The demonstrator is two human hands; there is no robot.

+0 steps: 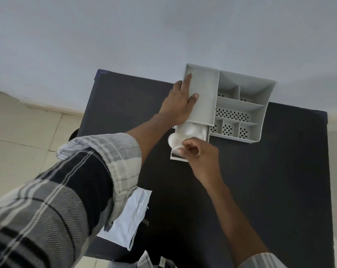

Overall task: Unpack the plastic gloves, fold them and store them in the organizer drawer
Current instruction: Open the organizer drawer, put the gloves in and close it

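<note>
Head view: left hand [180, 102] lies flat on the organizer [241, 105], bracing it. Right hand [197, 151] pinches the folded gloves [191, 130] in the pulled-out drawer [207, 137] at the organizer's near side, probably tucking them in.

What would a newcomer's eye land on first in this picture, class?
Probably the grey organizer at the far edge of the dark table, its drawer pulled out toward the viewer. The left hand lies flat on the organizer's top, while the right hand pinches the whitish folded gloves in the drawer.
</note>
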